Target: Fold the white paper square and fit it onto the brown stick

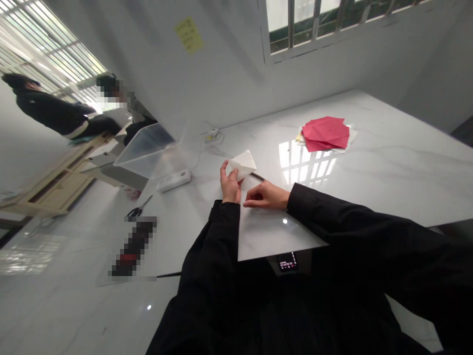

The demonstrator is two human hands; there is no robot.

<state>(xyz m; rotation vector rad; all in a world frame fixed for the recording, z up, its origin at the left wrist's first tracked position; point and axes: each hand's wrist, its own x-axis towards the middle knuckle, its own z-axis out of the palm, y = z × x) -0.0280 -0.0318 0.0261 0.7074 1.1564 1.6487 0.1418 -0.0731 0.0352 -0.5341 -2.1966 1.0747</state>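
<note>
1. Setting: a white marble table (399,167) fills most of the view, below a barred window (314,24). A yellow sticky note (188,35) is on the wall. Two seated people (51,111) (136,111) in dark clothes are at the far left, well apart from the table work.
2. On the table: a stack of red paper (325,134) lies at the far side. Nearer the hands are a clear plastic box (144,150), a white power strip (173,180), and scissors (137,211). A pixelated object (135,249) cannot be identified.
3. Hands: the left hand (231,185) pinches the folded white paper (242,165) between thumb and fingers, holding it up just off the table. The right hand (266,195) lies just beside it, fingers loosely together and pinching nothing, over a broad white sheet (273,236).
4. Paper: it is folded to a pointed shape, with a thin dark rod (257,176) near its tip. Judged step: folding. Any further crease would call for the right fingers on the paper.
</note>
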